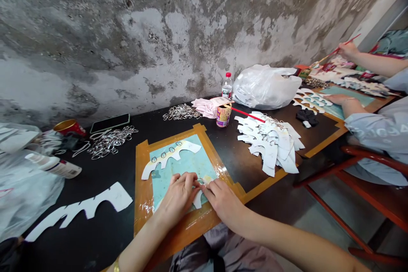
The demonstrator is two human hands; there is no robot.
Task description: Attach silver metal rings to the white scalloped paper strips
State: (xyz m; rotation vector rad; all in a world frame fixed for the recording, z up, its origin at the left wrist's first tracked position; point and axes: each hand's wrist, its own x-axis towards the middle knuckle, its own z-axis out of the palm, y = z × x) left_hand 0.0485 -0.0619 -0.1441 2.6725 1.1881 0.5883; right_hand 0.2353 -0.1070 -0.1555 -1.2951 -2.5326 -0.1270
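- left hand (183, 191) bent over the near part of the teal mat (207, 157), fingers drawn in almost closed at the left side of a white scalloped piece (198, 199).
- right hand (226, 199) facing it, thumb and fingers pinched on the right side of the same piece; fingertips of both hands nearly meet.
- a small metal ring (200, 181) shows between the hands; cannot tell which fingers have hold of it.
- on the far left part of the mat, a second scalloped piece (185, 146) carries four rings along its far edge.
- left on the black desk (105, 174): a slotted white piece (110, 197), a white bottle (55, 165) lying on its side, a ring pile (111, 142) and a phone (110, 123).
- far side: another ring pile (181, 111), a purple-and-yellow cup (223, 117) with a red stick (248, 114) across it, a red-capped bottle (227, 87), a plastic bag (266, 89).
- right: a heap of white pieces (267, 144).
- far right, a co-worker's raised hand (349, 50) holds a red stick-like tool (334, 52).
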